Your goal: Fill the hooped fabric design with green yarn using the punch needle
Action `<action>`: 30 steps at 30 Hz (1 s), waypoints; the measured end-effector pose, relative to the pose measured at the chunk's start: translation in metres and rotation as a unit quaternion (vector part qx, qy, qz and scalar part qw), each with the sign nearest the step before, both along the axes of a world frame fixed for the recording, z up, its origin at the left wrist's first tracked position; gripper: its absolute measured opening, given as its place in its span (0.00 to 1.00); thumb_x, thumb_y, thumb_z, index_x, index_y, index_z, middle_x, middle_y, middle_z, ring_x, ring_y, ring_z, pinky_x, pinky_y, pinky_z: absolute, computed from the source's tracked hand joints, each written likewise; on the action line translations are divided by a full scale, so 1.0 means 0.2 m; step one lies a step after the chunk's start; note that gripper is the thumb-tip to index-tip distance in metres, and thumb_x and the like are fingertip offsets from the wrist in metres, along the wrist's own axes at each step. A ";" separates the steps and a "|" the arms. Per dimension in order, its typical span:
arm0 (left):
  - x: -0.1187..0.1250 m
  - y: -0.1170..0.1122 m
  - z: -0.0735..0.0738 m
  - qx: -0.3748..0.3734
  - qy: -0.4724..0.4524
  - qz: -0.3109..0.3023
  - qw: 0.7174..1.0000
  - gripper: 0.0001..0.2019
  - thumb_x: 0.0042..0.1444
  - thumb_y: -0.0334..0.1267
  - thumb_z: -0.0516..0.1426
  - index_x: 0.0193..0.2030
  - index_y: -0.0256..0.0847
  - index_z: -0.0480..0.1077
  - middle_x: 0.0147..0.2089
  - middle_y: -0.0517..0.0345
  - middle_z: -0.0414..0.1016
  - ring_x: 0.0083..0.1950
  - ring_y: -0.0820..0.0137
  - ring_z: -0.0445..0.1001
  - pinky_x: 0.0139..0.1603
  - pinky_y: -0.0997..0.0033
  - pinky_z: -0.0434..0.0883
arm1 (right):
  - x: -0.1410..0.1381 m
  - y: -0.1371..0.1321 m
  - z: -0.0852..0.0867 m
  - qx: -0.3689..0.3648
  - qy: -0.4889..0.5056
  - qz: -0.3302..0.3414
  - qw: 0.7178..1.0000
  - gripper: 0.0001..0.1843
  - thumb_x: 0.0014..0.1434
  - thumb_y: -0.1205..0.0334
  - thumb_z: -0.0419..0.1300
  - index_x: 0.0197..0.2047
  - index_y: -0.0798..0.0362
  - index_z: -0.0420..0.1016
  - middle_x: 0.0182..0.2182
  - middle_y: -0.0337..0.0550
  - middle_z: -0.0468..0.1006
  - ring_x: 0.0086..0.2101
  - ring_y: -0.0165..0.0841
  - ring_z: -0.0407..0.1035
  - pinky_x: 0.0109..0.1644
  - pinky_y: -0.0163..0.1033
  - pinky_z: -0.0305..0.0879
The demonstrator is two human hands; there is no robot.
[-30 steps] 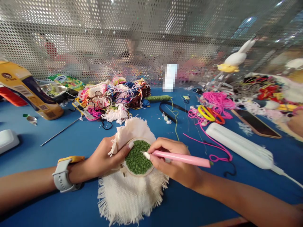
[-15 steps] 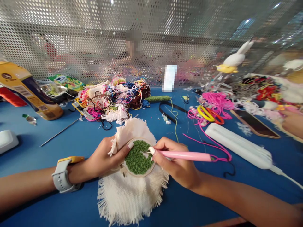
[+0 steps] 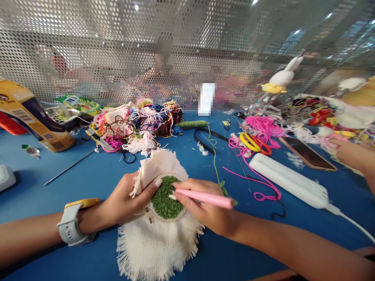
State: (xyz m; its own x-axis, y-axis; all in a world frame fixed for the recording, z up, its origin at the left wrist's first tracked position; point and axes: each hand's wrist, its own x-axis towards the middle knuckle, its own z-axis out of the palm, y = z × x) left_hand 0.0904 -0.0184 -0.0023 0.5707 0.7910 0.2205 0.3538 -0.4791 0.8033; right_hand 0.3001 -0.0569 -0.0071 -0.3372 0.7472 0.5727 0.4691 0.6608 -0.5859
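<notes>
A small round embroidery hoop [image 3: 152,212] holds frayed cream cloth [image 3: 159,249], its inside largely covered by green yarn loops [image 3: 166,201]. My left hand [image 3: 131,199] grips the hoop's left side, thumb on the rim by the loops. In my right hand [image 3: 202,203] is a pink punch needle [image 3: 208,197], held like a pen. Its tip is hidden behind my fingers, over the green loops. Green yarn [image 3: 216,164] runs from the handle's back end toward a green skein [image 3: 191,124] behind.
A tangled yarn heap [image 3: 137,125] lies at the back. On the right are yellow and orange-handled scissors [image 3: 249,141], pink yarn [image 3: 263,130], a white power strip [image 3: 288,179] and a phone [image 3: 307,153]. A yellow bottle [image 3: 38,117] stands left. Another person's hand [image 3: 351,150] reaches in at right.
My right hand has shifted left over the loops, and the needle's handle now tilts down toward me. The metal shaft, visible before, is now covered by my fingers. The view has swung slightly.
</notes>
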 end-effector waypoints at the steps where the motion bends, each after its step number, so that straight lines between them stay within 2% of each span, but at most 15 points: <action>1: 0.00 0.00 0.00 0.000 0.001 -0.002 1.000 0.11 0.61 0.39 0.51 0.32 0.37 0.66 0.25 0.61 0.66 0.26 0.76 0.63 0.24 0.79 0.67 | -0.01 0.01 -0.01 0.027 -0.013 0.016 0.999 0.06 0.60 0.65 0.57 0.39 0.56 0.73 0.31 0.46 0.80 0.31 0.32 0.74 0.35 0.36 0.69; 3: 0.00 -0.01 0.00 0.005 0.004 0.000 1.000 0.10 0.61 0.39 0.51 0.33 0.36 0.67 0.27 0.60 0.68 0.27 0.75 0.64 0.26 0.78 0.68 | -0.02 0.03 -0.02 0.057 -0.033 0.038 0.997 0.07 0.60 0.64 0.58 0.38 0.58 0.74 0.28 0.47 0.78 0.28 0.32 0.71 0.32 0.36 0.68; 5: 0.00 0.00 0.00 0.006 0.005 0.004 1.000 0.10 0.61 0.39 0.51 0.35 0.36 0.68 0.29 0.59 0.70 0.29 0.74 0.66 0.29 0.76 0.70 | -0.02 0.03 -0.01 0.047 -0.039 0.033 0.998 0.05 0.58 0.65 0.58 0.33 0.58 0.73 0.25 0.44 0.75 0.25 0.30 0.68 0.28 0.35 0.64; 7: 0.01 0.00 0.00 0.002 0.006 0.004 1.000 0.10 0.61 0.39 0.51 0.35 0.36 0.68 0.30 0.58 0.71 0.30 0.73 0.67 0.31 0.75 0.71 | -0.02 0.02 0.01 0.000 -0.021 0.012 1.000 0.05 0.57 0.67 0.57 0.30 0.57 0.71 0.23 0.41 0.72 0.22 0.27 0.65 0.26 0.34 0.61; 9: 0.01 0.01 -0.01 -0.001 0.008 0.005 1.000 0.10 0.61 0.40 0.51 0.35 0.35 0.68 0.29 0.59 0.70 0.29 0.74 0.66 0.30 0.76 0.70 | -0.01 0.00 0.03 -0.077 0.015 -0.007 0.997 0.04 0.56 0.68 0.56 0.29 0.56 0.70 0.22 0.38 0.71 0.21 0.25 0.63 0.25 0.32 0.59; 12: 0.01 0.01 -0.02 0.006 0.007 0.007 1.000 0.11 0.61 0.40 0.51 0.34 0.35 0.68 0.27 0.60 0.68 0.27 0.75 0.64 0.27 0.77 0.69 | 0.01 -0.01 0.05 -0.171 0.077 -0.021 0.982 0.07 0.57 0.64 0.56 0.27 0.55 0.67 0.20 0.35 0.68 0.21 0.25 0.61 0.24 0.30 0.57; 15: 0.00 0.01 -0.02 -0.002 0.003 0.000 1.000 0.12 0.61 0.40 0.51 0.35 0.34 0.69 0.28 0.59 0.69 0.28 0.75 0.65 0.28 0.76 0.70 | 0.02 -0.01 0.03 -0.208 0.146 -0.028 0.967 0.12 0.57 0.62 0.56 0.23 0.54 0.62 0.19 0.34 0.65 0.21 0.25 0.59 0.23 0.31 0.56; 19: 0.00 0.01 -0.02 -0.013 0.004 0.001 1.000 0.12 0.62 0.41 0.50 0.36 0.34 0.69 0.29 0.58 0.69 0.29 0.75 0.65 0.29 0.75 0.70 | 0.04 -0.01 0.01 -0.269 0.198 -0.021 0.942 0.14 0.58 0.61 0.56 0.23 0.54 0.62 0.19 0.35 0.67 0.21 0.25 0.60 0.24 0.31 0.56; 30: 0.00 0.01 -0.02 -0.018 -0.001 -0.009 1.000 0.10 0.61 0.39 0.51 0.36 0.35 0.68 0.30 0.58 0.70 0.30 0.74 0.67 0.31 0.75 0.71 | 0.04 -0.02 0.01 -0.281 0.220 -0.014 0.934 0.14 0.58 0.61 0.57 0.23 0.53 0.62 0.18 0.36 0.68 0.21 0.26 0.63 0.24 0.32 0.57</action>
State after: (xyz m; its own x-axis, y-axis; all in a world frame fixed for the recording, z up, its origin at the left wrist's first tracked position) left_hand 0.0902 -0.0167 -0.0072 0.5837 0.7887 0.1929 0.3441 -0.4555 0.8210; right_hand 0.3084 -0.0599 -0.0042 -0.1368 0.9766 0.1657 0.1146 0.1817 -0.9767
